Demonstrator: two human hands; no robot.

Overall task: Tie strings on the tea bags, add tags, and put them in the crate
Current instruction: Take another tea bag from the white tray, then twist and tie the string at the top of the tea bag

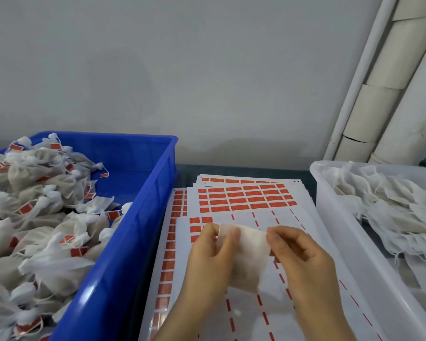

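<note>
Both hands hold one white mesh tea bag (249, 257) above the tag sheets. My left hand (207, 262) pinches its upper left corner and my right hand (303, 264) pinches its upper right edge. The bag hangs open-topped between them, untied, with no tag on it. White sheets of red tags (246, 198) lie stacked on the table under the hands, with many tags peeled off the near sheet. A blue crate (133, 217) on the left holds several tied tea bags with red tags (35, 217).
A white plastic tub (335, 217) on the right holds a heap of untied mesh bags (399, 212). Pale pipes (379, 94) lean against the grey wall at the back right. The crate and tub flank the sheets closely.
</note>
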